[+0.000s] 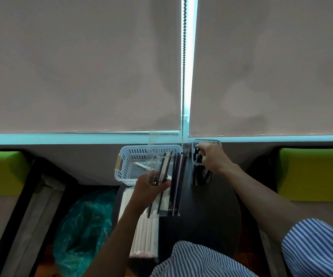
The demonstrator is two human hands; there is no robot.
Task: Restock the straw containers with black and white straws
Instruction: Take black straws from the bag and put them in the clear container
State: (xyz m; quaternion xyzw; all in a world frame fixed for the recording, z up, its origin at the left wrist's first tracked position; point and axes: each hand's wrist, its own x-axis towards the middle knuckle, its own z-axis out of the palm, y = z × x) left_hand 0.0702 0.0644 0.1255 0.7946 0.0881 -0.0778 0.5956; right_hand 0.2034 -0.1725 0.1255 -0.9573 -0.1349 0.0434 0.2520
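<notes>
My left hand (pixel 151 185) grips a clear plastic bag (pixel 176 182) with several black and white straws in it, held over the round black table (pixel 211 216). My right hand (pixel 211 156) reaches into a clear straw container (pixel 196 156) at the table's far edge, its fingers at several black straws standing inside; whether they pinch one is hidden. A white slotted basket (pixel 129 164) behind the left hand holds a white straw (pixel 141 165). A pack of white straws (pixel 144 230) lies on the table under my left forearm.
A green plastic bag (pixel 81 226) sits on the floor to the left of the table. Green seat cushions (pixel 1 170) flank both sides. Roller blinds with a bead chain (pixel 183 76) hang directly behind the table.
</notes>
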